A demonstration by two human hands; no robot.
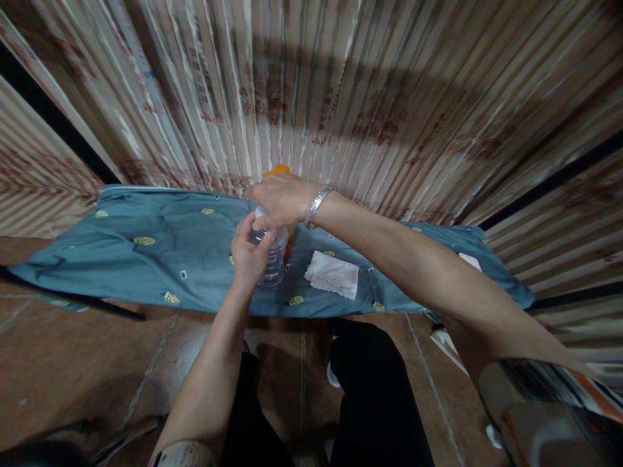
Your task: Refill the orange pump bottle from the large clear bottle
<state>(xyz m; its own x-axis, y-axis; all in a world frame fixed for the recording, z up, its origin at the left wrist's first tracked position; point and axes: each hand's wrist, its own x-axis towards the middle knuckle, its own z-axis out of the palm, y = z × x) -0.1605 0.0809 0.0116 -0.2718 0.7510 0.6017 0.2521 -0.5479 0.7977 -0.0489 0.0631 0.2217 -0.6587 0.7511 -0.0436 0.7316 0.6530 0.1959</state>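
Note:
A clear plastic container (272, 264) stands on the blue-green cloth, near the middle of the narrow table. The fingers of my left hand (250, 254) are wrapped round its upper part. Above its mouth, my right hand (278, 200), with a silver bracelet at the wrist, is closed on something white (259, 212) that shows only in part. An orange thing (278, 170) sticks out behind my right hand, and more orange shows beside the container; most of it is hidden. To the right of the container lies a folded white cloth (333, 275) with a scalloped edge.
The blue-green cloth (117, 259) with yellow prints covers the table. A pale flat item (470, 261) lies near its right end, partly behind my forearm. Pleated curtains (311, 84) hang behind. Dark metal bars (58, 113) stand at both sides. My legs are below the front edge.

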